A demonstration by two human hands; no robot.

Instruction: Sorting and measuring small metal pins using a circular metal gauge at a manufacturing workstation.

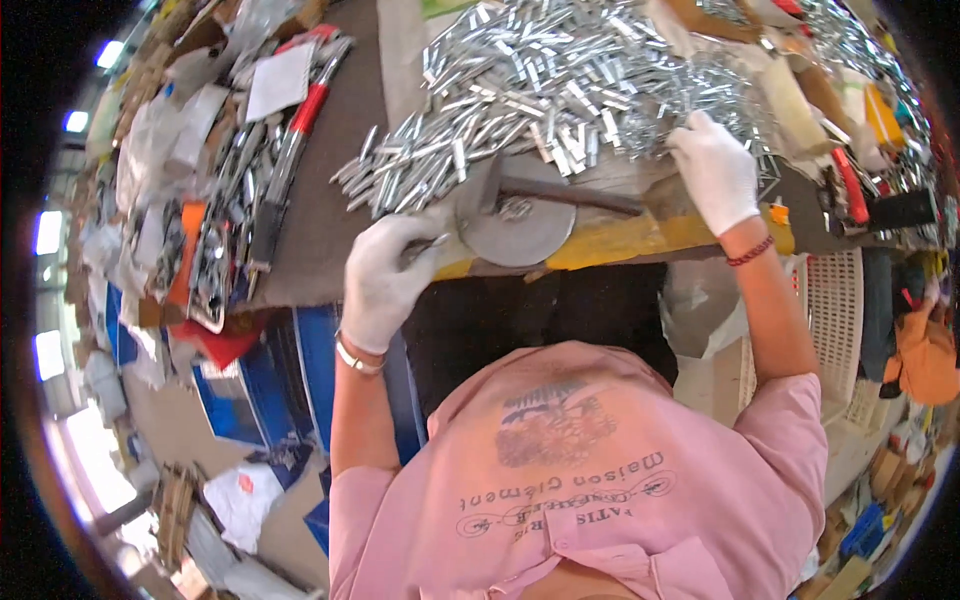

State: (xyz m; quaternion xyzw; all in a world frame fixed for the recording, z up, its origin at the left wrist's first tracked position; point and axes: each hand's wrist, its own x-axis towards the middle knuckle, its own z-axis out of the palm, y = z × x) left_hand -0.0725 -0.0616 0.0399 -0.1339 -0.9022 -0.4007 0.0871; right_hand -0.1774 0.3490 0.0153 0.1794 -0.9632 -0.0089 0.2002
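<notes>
My left hand (382, 275), in a white glove, is curled closed at the bench's front edge, just left of a round metal disc (522, 240). A small grey metal piece (420, 243) shows between its thumb and fingers. A hammer (570, 194) lies over the disc, its head on the left and its handle pointing right. My right hand (716, 172), also gloved, reaches into a heap of thin shiny metal parts (680, 95). Its fingertips are drawn together there; what they grip is hidden. Beside that heap spreads a large pile of silvery metal tubes (520, 100).
Tools, including a long red-and-black one (290, 150), and plastic bags crowd the bench's left side. Red-handled pliers (850, 185) and cardboard boxes lie at the right. Below stand blue crates (235, 400) on the left and a white plastic basket (835, 310) on the right.
</notes>
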